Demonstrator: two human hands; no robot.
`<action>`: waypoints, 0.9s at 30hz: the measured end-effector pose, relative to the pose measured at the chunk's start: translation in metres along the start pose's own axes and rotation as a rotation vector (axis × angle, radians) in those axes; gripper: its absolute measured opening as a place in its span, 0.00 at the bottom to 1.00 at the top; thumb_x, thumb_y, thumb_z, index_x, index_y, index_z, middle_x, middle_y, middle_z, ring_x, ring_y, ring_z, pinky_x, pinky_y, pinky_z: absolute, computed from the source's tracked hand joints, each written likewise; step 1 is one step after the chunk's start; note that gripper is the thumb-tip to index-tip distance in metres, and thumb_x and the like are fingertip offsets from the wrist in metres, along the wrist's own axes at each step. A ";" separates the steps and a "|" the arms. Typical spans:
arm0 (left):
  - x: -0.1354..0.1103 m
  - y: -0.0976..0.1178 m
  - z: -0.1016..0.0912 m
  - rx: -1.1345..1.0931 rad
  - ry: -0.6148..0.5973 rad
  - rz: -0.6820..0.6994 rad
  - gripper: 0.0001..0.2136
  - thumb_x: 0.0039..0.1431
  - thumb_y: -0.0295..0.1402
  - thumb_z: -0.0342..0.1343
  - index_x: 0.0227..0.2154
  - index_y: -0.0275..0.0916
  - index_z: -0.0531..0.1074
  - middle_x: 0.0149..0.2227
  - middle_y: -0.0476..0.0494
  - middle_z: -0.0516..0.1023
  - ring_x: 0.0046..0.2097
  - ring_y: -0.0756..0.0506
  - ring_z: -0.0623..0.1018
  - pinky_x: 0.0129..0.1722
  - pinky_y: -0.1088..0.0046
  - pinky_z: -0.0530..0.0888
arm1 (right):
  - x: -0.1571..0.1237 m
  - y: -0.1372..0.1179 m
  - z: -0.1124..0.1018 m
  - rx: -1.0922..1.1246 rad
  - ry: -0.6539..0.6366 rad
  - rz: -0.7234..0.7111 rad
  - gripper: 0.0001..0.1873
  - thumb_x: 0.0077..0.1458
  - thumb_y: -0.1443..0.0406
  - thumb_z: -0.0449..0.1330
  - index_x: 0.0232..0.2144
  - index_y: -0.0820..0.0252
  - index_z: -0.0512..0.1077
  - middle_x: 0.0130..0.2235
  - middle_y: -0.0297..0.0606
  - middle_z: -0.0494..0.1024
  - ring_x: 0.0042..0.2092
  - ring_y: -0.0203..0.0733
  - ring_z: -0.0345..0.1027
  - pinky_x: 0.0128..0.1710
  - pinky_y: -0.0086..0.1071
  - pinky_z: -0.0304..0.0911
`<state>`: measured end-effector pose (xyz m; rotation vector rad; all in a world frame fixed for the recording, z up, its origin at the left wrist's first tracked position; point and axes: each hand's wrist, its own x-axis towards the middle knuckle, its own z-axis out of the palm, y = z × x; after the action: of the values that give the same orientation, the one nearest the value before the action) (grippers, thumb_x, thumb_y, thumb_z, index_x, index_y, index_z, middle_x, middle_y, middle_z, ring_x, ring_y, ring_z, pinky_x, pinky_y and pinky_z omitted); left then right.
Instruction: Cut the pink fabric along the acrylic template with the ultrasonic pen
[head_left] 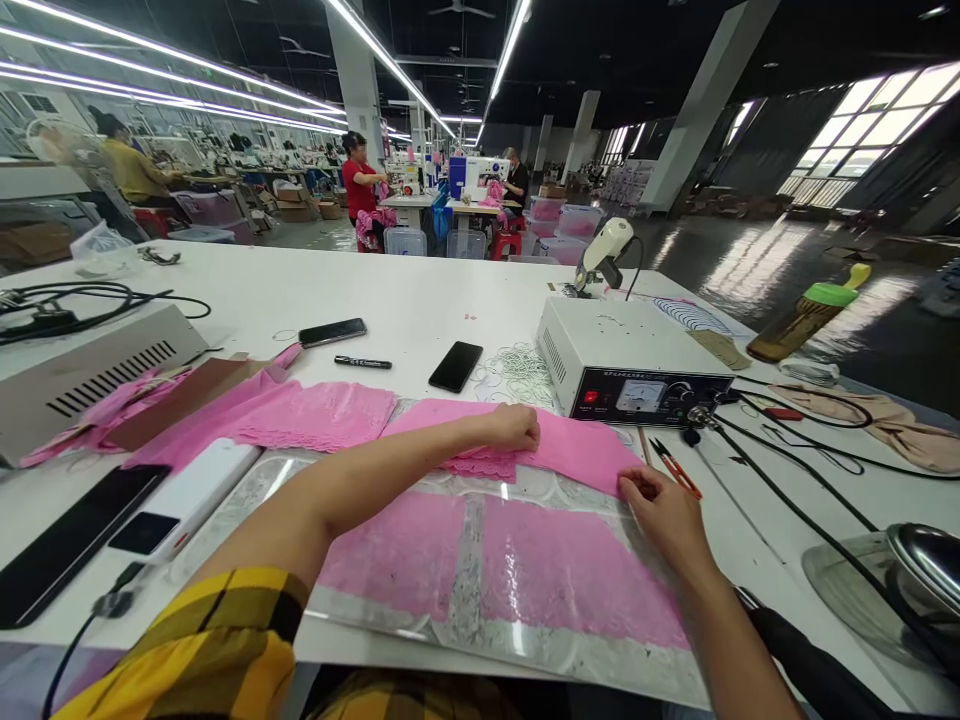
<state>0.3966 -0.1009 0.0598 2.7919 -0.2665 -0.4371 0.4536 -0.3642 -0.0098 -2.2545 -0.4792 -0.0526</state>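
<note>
Pink fabric strip (574, 447) on near side of white control box (630, 340), partly over clear sheet (472, 560) on the surface (420, 290). Left hand (514, 428), front-left of box: grip closed in a fist on the strip, can't tell if cloth is inside. Right hand (664, 500), in front of box: grip looks pinched on strip's right end. Red-handled snips (677, 470) also just in front of box. Step in hand looks like straightening the strip; next move probably calls for holding that end flat and unwrinkled.
</note>
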 end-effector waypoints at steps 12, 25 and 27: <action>0.005 -0.004 -0.007 -0.028 -0.071 0.032 0.16 0.66 0.38 0.56 0.52 0.36 0.69 0.52 0.39 0.72 0.49 0.42 0.76 0.48 0.58 0.76 | -0.003 -0.001 0.001 -0.008 0.040 -0.060 0.18 0.46 0.50 0.54 0.26 0.56 0.76 0.29 0.38 0.79 0.29 0.42 0.69 0.34 0.35 0.63; 0.003 -0.001 -0.009 -0.040 -0.097 0.049 0.16 0.66 0.38 0.55 0.52 0.36 0.69 0.52 0.39 0.72 0.49 0.42 0.76 0.48 0.58 0.76 | -0.003 0.005 0.005 -0.033 0.076 -0.106 0.18 0.48 0.51 0.55 0.27 0.57 0.76 0.30 0.38 0.79 0.29 0.41 0.69 0.32 0.35 0.63; 0.003 -0.001 -0.011 -0.058 -0.120 0.050 0.16 0.66 0.38 0.55 0.53 0.36 0.69 0.52 0.39 0.72 0.49 0.42 0.76 0.48 0.58 0.76 | -0.003 0.005 0.005 -0.040 0.084 -0.120 0.18 0.49 0.51 0.54 0.27 0.57 0.76 0.29 0.38 0.78 0.28 0.41 0.69 0.31 0.34 0.63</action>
<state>0.4029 -0.0977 0.0692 2.7006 -0.3435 -0.5912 0.4524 -0.3645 -0.0172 -2.2500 -0.5729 -0.2189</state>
